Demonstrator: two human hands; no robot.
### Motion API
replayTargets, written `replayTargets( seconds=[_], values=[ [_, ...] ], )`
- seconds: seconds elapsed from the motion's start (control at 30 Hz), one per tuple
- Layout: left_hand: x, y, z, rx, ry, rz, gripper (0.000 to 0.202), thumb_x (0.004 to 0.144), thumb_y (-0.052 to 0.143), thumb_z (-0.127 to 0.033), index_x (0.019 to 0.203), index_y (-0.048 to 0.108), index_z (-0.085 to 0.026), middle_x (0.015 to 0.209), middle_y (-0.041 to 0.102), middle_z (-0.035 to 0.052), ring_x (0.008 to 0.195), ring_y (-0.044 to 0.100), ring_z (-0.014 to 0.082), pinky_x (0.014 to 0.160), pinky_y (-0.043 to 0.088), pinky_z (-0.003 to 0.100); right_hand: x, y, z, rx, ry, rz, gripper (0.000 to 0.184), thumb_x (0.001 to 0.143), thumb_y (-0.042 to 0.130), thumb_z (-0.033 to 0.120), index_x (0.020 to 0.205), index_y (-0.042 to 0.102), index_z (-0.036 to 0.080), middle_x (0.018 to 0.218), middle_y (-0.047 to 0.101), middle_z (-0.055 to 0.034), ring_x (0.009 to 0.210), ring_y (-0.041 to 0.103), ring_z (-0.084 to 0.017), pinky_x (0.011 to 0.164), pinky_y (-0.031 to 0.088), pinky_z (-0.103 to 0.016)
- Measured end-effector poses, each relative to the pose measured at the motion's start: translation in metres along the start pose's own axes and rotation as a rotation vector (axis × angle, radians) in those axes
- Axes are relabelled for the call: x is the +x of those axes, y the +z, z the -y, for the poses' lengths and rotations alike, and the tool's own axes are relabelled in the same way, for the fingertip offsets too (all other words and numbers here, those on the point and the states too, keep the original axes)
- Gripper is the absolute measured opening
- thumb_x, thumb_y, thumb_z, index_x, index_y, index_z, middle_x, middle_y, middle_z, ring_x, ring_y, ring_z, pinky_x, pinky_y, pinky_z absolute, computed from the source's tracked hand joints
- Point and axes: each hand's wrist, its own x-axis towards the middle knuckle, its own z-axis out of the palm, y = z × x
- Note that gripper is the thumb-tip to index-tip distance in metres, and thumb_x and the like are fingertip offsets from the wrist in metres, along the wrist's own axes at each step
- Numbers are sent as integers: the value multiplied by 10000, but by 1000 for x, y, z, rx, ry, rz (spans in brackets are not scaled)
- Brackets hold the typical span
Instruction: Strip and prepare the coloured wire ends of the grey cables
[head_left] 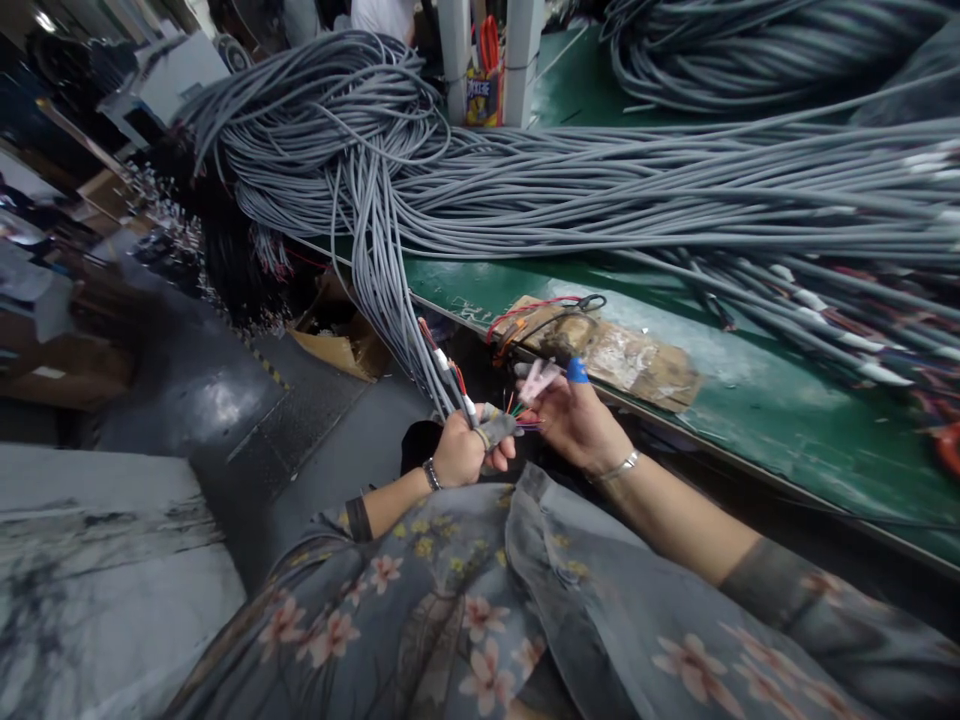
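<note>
A green counter [795, 410] is largely covered by long grey cables [525, 215], which are spread across it and draped over its near edge. Behind them, a thick coil [750, 60] is set at the far right. A worn cardboard strip [637, 365] is laid along the near edge, with red and black leads resting on its left end.

In front of that edge, the right forearm is brought in diagonally from the lower right. The right hand [581, 420] is turned palm up, its fingers curled leftward and its blue-wrapped thumb raised apart. The left forearm is angled in from the lower left, and the left hand [466, 450] is clenched around the hanging cable ends. Between the two hands, thin coloured wires [517, 408] are fanned out. A blurred pale pink piece [538, 380] is seen at the right fingers; whether it is gripped cannot be told.
</note>
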Motion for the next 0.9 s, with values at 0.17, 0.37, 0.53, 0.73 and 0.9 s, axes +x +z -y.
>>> replayTargets(
  seconds=[0.17,0.37,0.53,0.73,0.9],
  values=[
    [-3,-1,3,-51,43,-41,484,563,739,-586,581,527,-150,475,569,-7,316,453,61,317,282,178,-4,-1,2,-25,-23,3,280,697,743,500,764,679,237,704,648,16,617,562,-110,559,476,-225],
    [4,6,5,-45,65,-56,467,591,736,-568,599,509,-161,473,557,-23,328,458,58,328,283,174,-4,4,4,-42,-20,-29,327,649,779,499,770,686,209,661,614,17,581,519,-104,572,477,-235],
    [7,9,5,-16,74,-40,473,603,716,-586,593,498,-167,454,543,-24,324,449,59,325,260,175,0,3,3,-188,-32,10,505,696,618,707,718,635,203,638,596,-11,587,532,-147,586,481,-303],
    [8,8,6,11,65,-60,485,611,692,-612,591,496,-168,451,545,-19,330,454,61,330,258,175,-4,-1,0,-606,-337,-174,632,686,460,831,618,594,217,591,580,-18,586,530,-172,605,474,-331],
    [8,6,9,43,50,-60,496,611,686,-621,587,479,-171,465,558,-16,340,462,59,338,266,175,1,4,1,-273,-158,-74,557,650,600,766,756,672,224,668,640,-11,617,564,-156,617,482,-297]
  ],
)
